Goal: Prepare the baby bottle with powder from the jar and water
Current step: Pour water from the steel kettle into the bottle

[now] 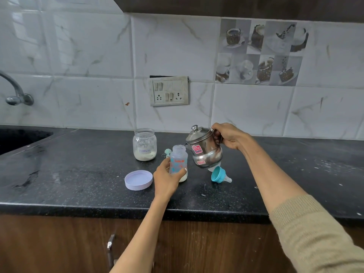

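A clear baby bottle (178,159) with orange lettering stands uncapped on the black counter (78,174), with pale powder at its bottom. My left hand (165,178) grips its lower half. My right hand (228,137) holds the handle of a small steel kettle (204,150), tilted left with its spout at the bottle's mouth. Behind the bottle stands the open glass jar (144,144), powder in its bottom. A pale green scoop (167,152) lies between jar and bottle. The teal bottle ring with its nipple (219,175) lies on its side under the kettle.
The jar's lilac lid (138,179) lies upside down left of my left hand. A sink (17,138) and tap (15,91) are at the far left. A switchboard (168,91) is on the tiled wall. The counter's front edge runs above a wooden cabinet (59,243).
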Demonstrator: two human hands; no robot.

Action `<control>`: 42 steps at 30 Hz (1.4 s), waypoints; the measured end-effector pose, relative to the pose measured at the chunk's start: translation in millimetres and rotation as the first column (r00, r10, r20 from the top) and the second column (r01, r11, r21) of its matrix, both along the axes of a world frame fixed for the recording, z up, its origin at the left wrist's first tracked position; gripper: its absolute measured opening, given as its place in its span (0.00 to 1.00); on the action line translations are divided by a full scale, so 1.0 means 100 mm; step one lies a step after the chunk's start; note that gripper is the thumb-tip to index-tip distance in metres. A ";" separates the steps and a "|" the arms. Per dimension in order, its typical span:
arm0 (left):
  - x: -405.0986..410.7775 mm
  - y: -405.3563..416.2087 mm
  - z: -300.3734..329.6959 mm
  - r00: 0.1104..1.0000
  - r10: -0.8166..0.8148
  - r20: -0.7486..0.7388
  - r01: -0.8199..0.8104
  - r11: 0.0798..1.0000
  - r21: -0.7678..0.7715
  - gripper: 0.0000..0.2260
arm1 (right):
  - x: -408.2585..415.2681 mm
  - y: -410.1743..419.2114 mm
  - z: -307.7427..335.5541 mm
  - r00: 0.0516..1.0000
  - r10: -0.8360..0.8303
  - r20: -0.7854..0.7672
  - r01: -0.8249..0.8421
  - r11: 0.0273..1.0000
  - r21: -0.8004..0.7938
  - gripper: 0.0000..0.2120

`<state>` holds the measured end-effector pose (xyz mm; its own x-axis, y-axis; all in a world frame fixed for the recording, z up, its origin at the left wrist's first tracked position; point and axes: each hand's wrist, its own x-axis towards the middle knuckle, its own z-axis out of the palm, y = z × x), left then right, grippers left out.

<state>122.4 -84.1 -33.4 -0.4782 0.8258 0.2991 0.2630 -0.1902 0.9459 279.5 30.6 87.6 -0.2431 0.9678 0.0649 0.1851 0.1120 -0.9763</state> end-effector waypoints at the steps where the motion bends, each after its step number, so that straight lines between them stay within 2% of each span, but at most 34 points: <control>1: 0.00 0.00 0.00 1.000 0.000 -0.003 0.000 1.000 -0.003 0.26 | 0.00 0.00 0.01 1.000 0.001 0.009 -0.001 1.000 0.010 0.13; 10: -0.01 0.01 0.00 1.000 -0.003 -0.010 0.003 1.000 -0.019 0.28 | -0.03 -0.06 0.14 0.993 0.036 0.111 -0.049 0.993 0.111 0.16; 24: -0.01 0.02 -0.01 1.000 -0.005 -0.016 0.004 1.000 -0.024 0.28 | -0.09 -0.07 0.27 0.968 0.030 0.249 -0.073 0.983 0.166 0.17; 42: -0.01 0.04 -0.03 1.000 -0.025 -0.014 0.024 0.999 -0.031 0.26 | -0.09 -0.07 0.31 0.949 0.039 0.311 -0.105 0.974 0.199 0.17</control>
